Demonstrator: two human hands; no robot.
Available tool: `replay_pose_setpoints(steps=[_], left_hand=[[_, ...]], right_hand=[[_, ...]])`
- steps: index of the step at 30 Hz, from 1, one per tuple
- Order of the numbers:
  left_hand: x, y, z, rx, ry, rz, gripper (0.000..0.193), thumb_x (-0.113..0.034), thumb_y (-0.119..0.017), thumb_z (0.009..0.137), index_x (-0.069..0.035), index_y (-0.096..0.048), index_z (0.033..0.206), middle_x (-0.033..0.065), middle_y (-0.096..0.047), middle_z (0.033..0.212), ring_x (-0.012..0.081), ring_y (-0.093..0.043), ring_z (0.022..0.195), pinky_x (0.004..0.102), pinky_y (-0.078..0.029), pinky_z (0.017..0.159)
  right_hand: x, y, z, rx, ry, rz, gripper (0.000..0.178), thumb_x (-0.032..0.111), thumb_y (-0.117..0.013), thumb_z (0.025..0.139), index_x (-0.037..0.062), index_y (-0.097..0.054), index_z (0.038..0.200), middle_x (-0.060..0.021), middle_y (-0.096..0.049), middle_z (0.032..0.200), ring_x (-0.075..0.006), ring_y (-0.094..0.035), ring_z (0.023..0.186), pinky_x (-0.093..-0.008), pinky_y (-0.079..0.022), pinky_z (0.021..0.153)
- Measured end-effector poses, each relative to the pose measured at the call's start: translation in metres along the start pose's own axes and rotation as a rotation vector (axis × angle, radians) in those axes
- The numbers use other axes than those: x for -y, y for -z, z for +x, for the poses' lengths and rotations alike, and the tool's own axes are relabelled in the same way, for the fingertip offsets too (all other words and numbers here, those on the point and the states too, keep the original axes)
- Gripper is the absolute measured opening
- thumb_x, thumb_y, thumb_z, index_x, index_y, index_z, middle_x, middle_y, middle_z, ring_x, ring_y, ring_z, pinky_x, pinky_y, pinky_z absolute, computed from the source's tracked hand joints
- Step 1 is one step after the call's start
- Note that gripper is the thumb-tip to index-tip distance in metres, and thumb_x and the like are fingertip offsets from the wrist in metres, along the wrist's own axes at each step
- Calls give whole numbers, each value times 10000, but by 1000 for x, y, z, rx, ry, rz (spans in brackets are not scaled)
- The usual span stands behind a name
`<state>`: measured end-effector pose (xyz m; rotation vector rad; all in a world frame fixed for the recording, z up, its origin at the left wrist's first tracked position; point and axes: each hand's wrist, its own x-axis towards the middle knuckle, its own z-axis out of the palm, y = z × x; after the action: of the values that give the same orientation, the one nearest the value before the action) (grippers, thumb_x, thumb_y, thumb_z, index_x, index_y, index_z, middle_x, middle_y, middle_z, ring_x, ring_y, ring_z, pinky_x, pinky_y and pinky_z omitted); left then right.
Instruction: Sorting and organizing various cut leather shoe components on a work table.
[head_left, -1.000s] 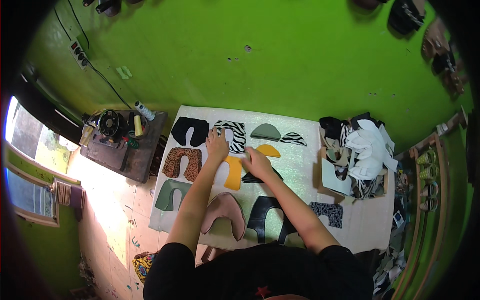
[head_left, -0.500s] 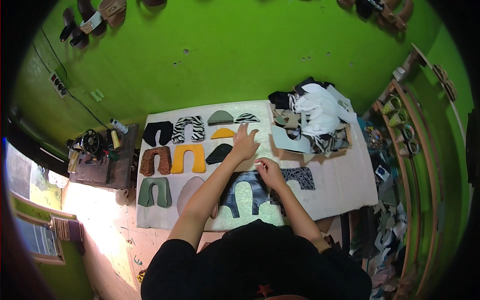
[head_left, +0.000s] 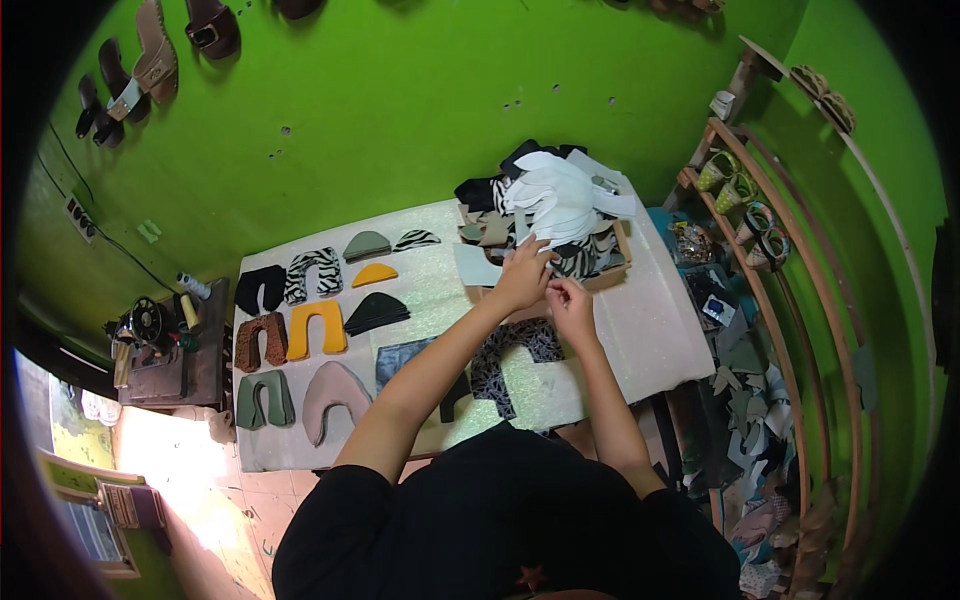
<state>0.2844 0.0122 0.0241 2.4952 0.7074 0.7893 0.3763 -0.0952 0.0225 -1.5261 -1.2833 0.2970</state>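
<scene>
My left hand (head_left: 524,276) is at the near side of a cardboard box (head_left: 600,283) heaped with cut pieces. Its fingers are apart and touch or hover just over the white pieces (head_left: 560,195) and zebra-print pieces (head_left: 575,260); I cannot tell which. Just right of it, my right hand (head_left: 572,310) has its fingers drawn together in a pinch, and anything between them is too small to make out. Under my forearms lie black U-shaped pieces (head_left: 400,360) and patterned grey-black pieces (head_left: 490,365), partly covered by my left arm.
Stacks of U-shaped pieces, such as yellow (head_left: 318,330) and pink (head_left: 335,395), line the left of the pale table (head_left: 640,350). Half-round pieces (head_left: 377,312) lie beside them. A sewing machine (head_left: 147,325) stands at left, a wooden rack (head_left: 775,220) at right.
My view has turned to the right. Both hands have moved right, from beside the half-round pieces to the box's near edge. The stacks at left look unmoved on the table.
</scene>
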Motion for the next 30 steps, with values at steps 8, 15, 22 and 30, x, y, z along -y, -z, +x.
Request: replay_pose_setpoints(steps=[8,15,22,30], left_hand=[[-16,-37,42,144,-21,-260,331,-97,-527,769,12,-523,1081,174,-499,1170,395,-465,1092,405,-394,906],[2,-75,23,254,129,47,460,-254,-480,814,1,-470,1197,194,-471,1231,328,-380,1209,442,-298,996],[2,-76,19,230,164,-52,459,-301,-449,859,-23,-455,1224,180,-466,1243,332,-370,1219,455,-282,1012],[-6,-72,17,87,130,-75,412,-230,-520,821,-21,-498,1175,179,-510,1161,345,-426,1164,422,-335,978]], right_hand=[[-40,49,38,-167,-12,-29,69,44,-586,774,-21,-607,783,-61,-537,707,-116,-467,559,-237,-388,523],[-81,80,116,-289,12,-135,137,29,-578,729,3,-600,862,-99,-538,748,-189,-524,613,-286,-441,584],[-124,74,175,-51,-24,-520,425,90,-676,651,81,-559,1060,-108,-485,1021,-335,-436,995,-414,-386,853],[-149,66,196,64,-49,-769,478,116,-747,559,113,-558,998,-72,-468,1071,-296,-426,1010,-418,-385,823]])
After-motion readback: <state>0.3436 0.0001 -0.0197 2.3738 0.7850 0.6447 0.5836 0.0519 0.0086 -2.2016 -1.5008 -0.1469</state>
